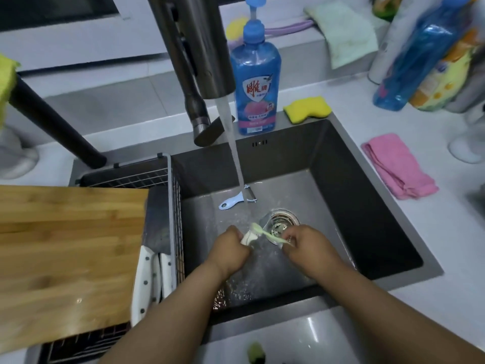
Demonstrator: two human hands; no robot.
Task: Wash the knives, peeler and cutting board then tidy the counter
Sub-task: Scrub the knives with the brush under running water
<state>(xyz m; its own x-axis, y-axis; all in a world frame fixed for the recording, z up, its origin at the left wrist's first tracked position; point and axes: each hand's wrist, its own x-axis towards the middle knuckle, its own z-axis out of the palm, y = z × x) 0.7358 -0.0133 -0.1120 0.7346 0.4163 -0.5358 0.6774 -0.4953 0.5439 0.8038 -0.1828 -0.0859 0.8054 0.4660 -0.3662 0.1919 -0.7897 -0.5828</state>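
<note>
Water is running from the dark faucet (195, 51) in front of me. A blue dish soap bottle (256, 82) is standing behind my sink (367, 214), a yellow sponge (307, 109) lying just beside it. A pink cloth (397, 166) is sitting folded on my table (446, 232), right of the basin.

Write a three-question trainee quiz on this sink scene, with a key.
1. True or false: the faucet is running.
2. Where does the peeler lie? A) on the cutting board B) on the sink floor C) on the pink cloth
3. Name the item held between left hand and right hand.

Key: 1 true; 2 B; 3 a small knife with a pale green blade.
</note>
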